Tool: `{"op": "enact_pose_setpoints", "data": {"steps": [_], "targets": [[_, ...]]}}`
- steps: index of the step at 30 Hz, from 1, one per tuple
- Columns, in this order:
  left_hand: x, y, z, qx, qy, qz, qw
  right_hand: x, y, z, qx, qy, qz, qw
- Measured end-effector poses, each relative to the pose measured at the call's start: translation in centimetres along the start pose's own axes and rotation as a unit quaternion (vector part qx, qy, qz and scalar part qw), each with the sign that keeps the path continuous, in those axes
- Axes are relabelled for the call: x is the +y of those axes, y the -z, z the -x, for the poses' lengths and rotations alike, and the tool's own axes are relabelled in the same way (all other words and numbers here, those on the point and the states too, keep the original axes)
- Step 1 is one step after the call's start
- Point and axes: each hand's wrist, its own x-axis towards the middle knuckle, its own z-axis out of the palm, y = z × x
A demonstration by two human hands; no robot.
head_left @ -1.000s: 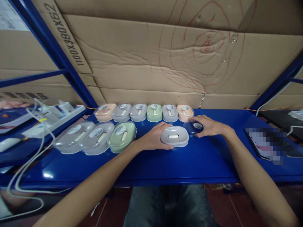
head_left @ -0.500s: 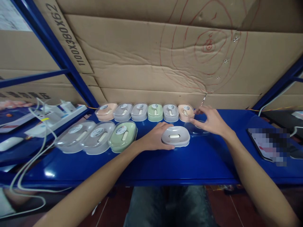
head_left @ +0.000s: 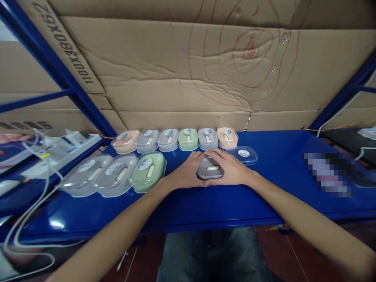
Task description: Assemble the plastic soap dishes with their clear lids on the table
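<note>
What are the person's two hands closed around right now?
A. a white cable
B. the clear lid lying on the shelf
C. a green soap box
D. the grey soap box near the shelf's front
D: the left hand and right hand cup the grey soap box from both sides; the clear lid lies apart.

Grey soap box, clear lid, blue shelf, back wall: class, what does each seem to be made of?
Grey soap box: likely matte plastic, moulded.
Clear lid: see-through plastic, probably.
Blue shelf: seemingly painted metal, glossy reflections.
Back wall: brown cardboard, creased.
</note>
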Motion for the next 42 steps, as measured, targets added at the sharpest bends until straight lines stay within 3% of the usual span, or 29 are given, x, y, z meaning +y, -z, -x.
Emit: {"op": "enact_pose_setpoints", "data": {"steps": [7,21,31,42], "targets": [[1.0,0.3,0.0,0.004,0.004,0.011,1.0,0.3,-0.6,0.1,0.045,0.009,-0.019,0.999],[0.3,-0.1,0.0,0.013,0.011,0.001,1.0,0.3,-0.7,0.2,0.091,0.047,0.0,0.995],[1.0,0.5,0.2,0.019,0.05,0.039,0.998,0.7,-0.4,0.0,0.134,0.086,0.006,0.987],[1.1,0.9,0.2,0.025,0.1,0.042,0.994,0.9,0.7,0.0,0.203,0.027,0.002,0.979]]}}
